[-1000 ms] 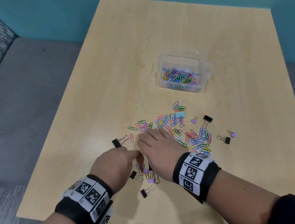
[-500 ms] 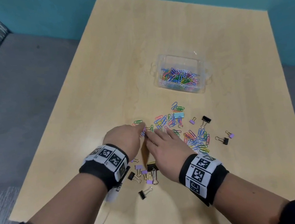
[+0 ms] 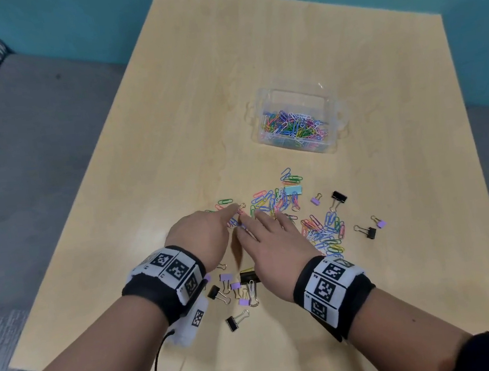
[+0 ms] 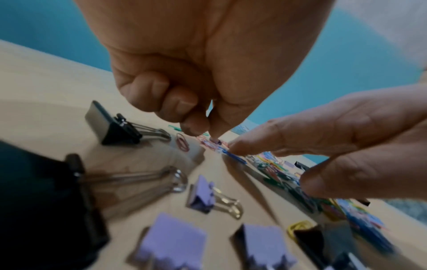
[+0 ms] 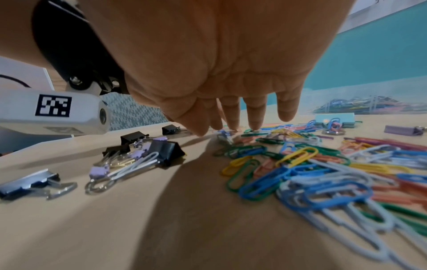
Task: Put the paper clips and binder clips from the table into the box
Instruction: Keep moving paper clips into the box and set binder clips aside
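Observation:
Colourful paper clips (image 3: 324, 231) lie scattered mid-table, with binder clips among and around them. My left hand (image 3: 238, 210) is at the pile's left edge; in the left wrist view its curled thumb and forefinger (image 4: 211, 136) pinch a small purple binder clip (image 4: 214, 141). My right hand (image 3: 260, 217) lies flat beside it, straight fingertips (image 5: 232, 124) resting on paper clips (image 5: 300, 164). The clear plastic box (image 3: 255, 114) stands further back, open, with many paper clips (image 3: 294, 126) inside.
A cluster of black and purple binder clips (image 3: 237, 290) lies between my wrists near the front edge. More binder clips (image 3: 338, 197) sit right of the pile, and a light blue one (image 3: 293, 190) at its far side. Bare tabletop (image 3: 197, 99) stretches left and behind the box.
My left hand has moved forward from the near binder clips to the pile's left edge and closed its fingertips on a small clip. The right hand has stayed flat on the paper clips.

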Demonstrator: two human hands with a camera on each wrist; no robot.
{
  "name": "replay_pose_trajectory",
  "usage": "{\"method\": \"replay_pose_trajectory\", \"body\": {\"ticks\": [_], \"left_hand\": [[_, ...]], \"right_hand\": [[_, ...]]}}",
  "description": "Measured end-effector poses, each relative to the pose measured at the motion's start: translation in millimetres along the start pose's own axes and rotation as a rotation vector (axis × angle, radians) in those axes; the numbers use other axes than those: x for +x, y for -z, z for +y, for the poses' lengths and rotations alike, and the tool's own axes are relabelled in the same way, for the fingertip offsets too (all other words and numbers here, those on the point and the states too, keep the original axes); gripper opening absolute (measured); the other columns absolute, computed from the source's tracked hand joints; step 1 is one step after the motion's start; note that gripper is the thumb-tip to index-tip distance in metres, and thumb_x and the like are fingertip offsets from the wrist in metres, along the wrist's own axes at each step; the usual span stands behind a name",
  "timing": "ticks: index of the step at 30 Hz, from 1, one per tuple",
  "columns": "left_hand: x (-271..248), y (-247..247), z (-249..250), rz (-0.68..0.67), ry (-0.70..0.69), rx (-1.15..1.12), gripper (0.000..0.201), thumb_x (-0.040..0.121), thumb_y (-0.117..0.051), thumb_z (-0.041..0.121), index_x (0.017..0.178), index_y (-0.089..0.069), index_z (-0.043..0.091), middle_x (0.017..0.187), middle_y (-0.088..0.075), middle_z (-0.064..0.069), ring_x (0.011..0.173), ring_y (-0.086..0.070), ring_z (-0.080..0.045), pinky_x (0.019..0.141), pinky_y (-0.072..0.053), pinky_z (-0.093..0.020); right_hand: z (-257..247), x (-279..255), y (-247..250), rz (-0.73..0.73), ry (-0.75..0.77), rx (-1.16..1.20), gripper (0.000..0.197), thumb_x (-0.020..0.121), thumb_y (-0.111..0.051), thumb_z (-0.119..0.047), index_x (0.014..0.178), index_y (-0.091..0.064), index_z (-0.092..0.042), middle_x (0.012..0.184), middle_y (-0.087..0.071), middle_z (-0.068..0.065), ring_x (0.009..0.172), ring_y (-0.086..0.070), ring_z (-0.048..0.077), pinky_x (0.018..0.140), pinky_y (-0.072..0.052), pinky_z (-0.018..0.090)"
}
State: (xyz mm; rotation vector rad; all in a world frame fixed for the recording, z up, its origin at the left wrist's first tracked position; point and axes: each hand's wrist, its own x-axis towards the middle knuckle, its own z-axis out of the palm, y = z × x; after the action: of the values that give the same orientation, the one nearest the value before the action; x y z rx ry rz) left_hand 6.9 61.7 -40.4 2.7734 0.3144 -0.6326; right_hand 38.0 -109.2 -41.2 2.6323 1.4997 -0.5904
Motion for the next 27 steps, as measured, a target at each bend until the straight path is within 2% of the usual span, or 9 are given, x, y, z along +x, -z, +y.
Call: {"method": "replay_pose_trajectory", "body": {"ticks": [4,7,11,15,17,18,21,23,27], "left_hand": [[4,3,1,0.033,0.021,-0.110,0.048,0.095,-0.036,0.024,0.138,-0.039,0.047,0.119,-0.066,0.000,0.102,-0.061,-0.023,0.079,-0.048,-0.029],[9,4,2,0.063,0.027,-0.151,0.040,0.093,-0.039,0.026,0.126,-0.051,0.045,0.105,-0.068,0.000,0.092,-0.061,-0.024,0.074,-0.048,-0.029],[20,8,7,0.118,0.016,0.002,0.024,0.092,-0.043,0.026,0.108,-0.060,0.031,0.095,-0.066,-0.002,0.085,-0.061,-0.028,0.066,-0.047,-0.032],[29,12,15,0.142,-0.031,0.148,0.005,0.087,-0.048,0.017,0.085,-0.049,0.021,0.078,-0.054,-0.002,0.071,-0.055,-0.029,0.055,-0.035,-0.031],[32,13,18,0.125,-0.063,0.210,0.012,0.086,-0.049,0.015,0.080,-0.041,0.022,0.073,-0.044,0.000,0.066,-0.045,-0.029,0.054,-0.032,-0.031],[33,15,20,0.119,-0.078,0.227,0.012,0.085,-0.049,0.014,0.080,-0.041,0.022,0.072,-0.043,0.000,0.066,-0.044,-0.029,0.054,-0.032,-0.031],[37,20,25,0.124,-0.104,0.202,0.011,0.085,-0.048,0.015,0.079,-0.041,0.021,0.080,-0.056,-0.003,0.069,-0.048,-0.031,0.056,-0.034,-0.031],[39,24,21,0.153,-0.055,0.132,0.010,0.086,-0.049,0.018,0.078,-0.043,0.020,0.082,-0.059,-0.004,0.068,-0.047,-0.029,0.057,-0.034,-0.030],[39,34,-12,0.189,0.169,-0.089,0.010,0.086,-0.050,0.026,0.082,-0.056,0.019,0.072,-0.058,-0.001,0.068,-0.055,-0.027,0.059,-0.042,-0.029]], "right_hand": [[-2,2,-1,0.013,-0.017,0.028,0.069,0.081,-0.049,-0.016,0.145,-0.025,-0.008,0.155,-0.018,0.014,0.142,-0.016,0.037,0.113,-0.013,0.059],[-2,2,0,0.011,-0.031,0.044,0.067,0.081,-0.047,-0.016,0.144,-0.027,-0.008,0.157,-0.016,0.014,0.142,-0.016,0.037,0.113,-0.013,0.059],[-4,3,-1,0.030,-0.034,0.037,0.064,0.075,-0.052,-0.017,0.137,-0.040,-0.007,0.152,-0.030,0.015,0.137,-0.028,0.039,0.109,-0.022,0.062],[-4,1,-2,0.054,-0.041,0.042,0.059,0.072,-0.054,-0.017,0.130,-0.048,-0.007,0.144,-0.041,0.016,0.131,-0.036,0.040,0.107,-0.026,0.061],[-3,-1,-3,0.057,-0.047,0.046,0.057,0.074,-0.051,-0.017,0.130,-0.049,-0.007,0.143,-0.042,0.016,0.131,-0.036,0.040,0.107,-0.027,0.061],[-3,-2,-4,0.060,-0.049,0.048,0.057,0.074,-0.051,-0.017,0.130,-0.049,-0.007,0.142,-0.042,0.016,0.131,-0.036,0.040,0.106,-0.027,0.061],[-1,-4,-5,0.064,-0.064,0.049,0.056,0.074,-0.050,-0.018,0.129,-0.050,-0.008,0.141,-0.044,0.015,0.129,-0.038,0.040,0.106,-0.029,0.060],[-1,-6,-6,0.060,-0.063,0.044,0.055,0.074,-0.049,-0.017,0.129,-0.049,-0.007,0.142,-0.043,0.014,0.130,-0.037,0.039,0.106,-0.028,0.060],[0,-10,-4,0.055,-0.050,0.050,0.053,0.073,-0.050,-0.013,0.126,-0.049,-0.006,0.136,-0.047,0.014,0.129,-0.037,0.040,0.106,-0.028,0.060]]}}
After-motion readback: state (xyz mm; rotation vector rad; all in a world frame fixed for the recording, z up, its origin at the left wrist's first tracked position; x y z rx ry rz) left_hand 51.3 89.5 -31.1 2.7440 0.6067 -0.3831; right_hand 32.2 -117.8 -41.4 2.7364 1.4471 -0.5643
